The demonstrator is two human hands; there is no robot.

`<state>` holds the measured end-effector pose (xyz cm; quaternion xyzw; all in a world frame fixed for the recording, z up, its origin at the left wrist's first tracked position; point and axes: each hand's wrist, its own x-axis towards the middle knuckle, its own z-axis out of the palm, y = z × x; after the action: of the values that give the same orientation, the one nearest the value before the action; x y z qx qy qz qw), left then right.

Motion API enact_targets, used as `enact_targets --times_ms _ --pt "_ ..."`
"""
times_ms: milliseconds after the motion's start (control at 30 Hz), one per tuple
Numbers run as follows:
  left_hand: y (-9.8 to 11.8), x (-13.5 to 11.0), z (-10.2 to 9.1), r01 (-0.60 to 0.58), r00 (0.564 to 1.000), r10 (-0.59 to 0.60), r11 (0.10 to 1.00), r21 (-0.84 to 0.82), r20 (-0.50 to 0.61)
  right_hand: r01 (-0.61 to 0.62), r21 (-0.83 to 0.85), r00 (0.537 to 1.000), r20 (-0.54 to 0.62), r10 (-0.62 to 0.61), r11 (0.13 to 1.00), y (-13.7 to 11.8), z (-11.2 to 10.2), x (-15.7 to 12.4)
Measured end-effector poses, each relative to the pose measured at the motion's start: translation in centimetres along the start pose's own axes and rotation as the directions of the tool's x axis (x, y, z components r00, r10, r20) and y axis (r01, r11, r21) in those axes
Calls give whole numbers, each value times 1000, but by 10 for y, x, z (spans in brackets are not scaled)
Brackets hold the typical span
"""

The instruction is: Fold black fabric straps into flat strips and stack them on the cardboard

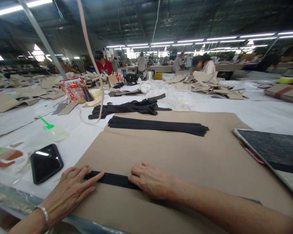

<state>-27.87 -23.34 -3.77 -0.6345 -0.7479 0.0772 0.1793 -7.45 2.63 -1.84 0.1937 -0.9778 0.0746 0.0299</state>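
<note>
A black fabric strip (114, 180) lies flat on a large brown sheet (185, 152) in front of me. My left hand (74, 187), with a bracelet at the wrist, rests on the strip's left end, fingers spread and flat. Farther right along the same strip, my right hand (151, 182) has its fingers curled down and closed on it; the fingertips are partly hidden. Under my right forearm, a dark end (251, 200) shows on the sheet. Beyond both hands sits a neat stack of black strips (156, 125), and behind that a looser pile of black strips (129, 109).
Left of the sheet lie a phone (47, 163), a green-nozzled bottle (58, 132) and another bottle (7, 157) with reddish-brown contents. A grey-topped board (275, 146) stands at right. A thin hose (89, 45) hangs down. Farther off are clear plastic (166, 92) and several people.
</note>
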Motion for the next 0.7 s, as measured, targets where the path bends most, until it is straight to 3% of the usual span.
enact_targets --times_ms 267,500,600,700 --pt "-1 -3 9 36 999 -36 999 -25 13 -20 -27 1000 15 20 999 0 -8 -20" --pt "1 2 0 31 993 -29 999 16 -112 -26 -36 1000 3 26 999 -1 -10 -27" --pt "22 18 -10 76 976 -84 996 -48 -200 -11 -42 1000 -14 11 999 -2 -9 -27" --pt "63 40 -18 52 969 -78 992 -119 -232 -12 -52 1000 -20 10 999 -2 -8 -26"
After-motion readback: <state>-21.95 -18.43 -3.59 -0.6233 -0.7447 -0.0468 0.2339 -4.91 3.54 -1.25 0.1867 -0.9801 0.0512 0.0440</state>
